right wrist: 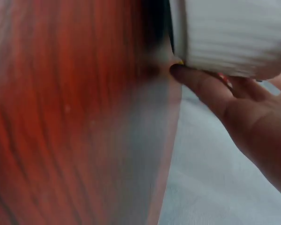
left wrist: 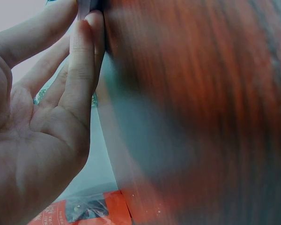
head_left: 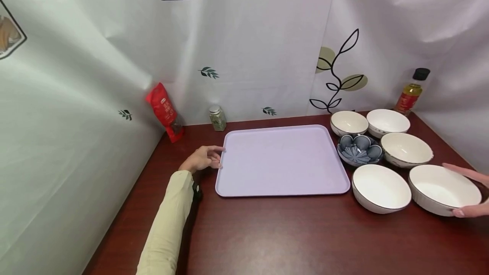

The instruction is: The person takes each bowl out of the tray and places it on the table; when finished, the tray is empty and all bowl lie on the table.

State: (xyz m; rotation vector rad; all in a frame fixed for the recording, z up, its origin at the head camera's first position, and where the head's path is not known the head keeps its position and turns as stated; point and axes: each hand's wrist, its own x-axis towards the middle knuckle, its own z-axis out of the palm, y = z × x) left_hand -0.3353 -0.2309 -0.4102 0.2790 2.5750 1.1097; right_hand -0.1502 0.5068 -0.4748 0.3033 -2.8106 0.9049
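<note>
My left hand (head_left: 202, 159) is at the left rim of a pale lilac tray (head_left: 282, 162) lying on the table. In the left wrist view, thumb and fingers (left wrist: 79, 51) pinch the tray's edge. At the far right, my right hand (head_left: 476, 211) spans a white ribbed bowl (head_left: 445, 188), thumb at its near side and fingers at its far side. The right wrist view shows the ribbed wall of that bowl (right wrist: 239, 42) against the fingers. Another white bowl (head_left: 381, 188) stands between it and the tray.
Behind these stand a blue petal-shaped bowl (head_left: 359, 150) and white bowls (head_left: 406, 150), (head_left: 388, 122), (head_left: 349, 123). An oil bottle (head_left: 410, 94) is at the back right. At the back left are a red packet (head_left: 165, 109) and a spice jar (head_left: 217, 119). Curtains border the table.
</note>
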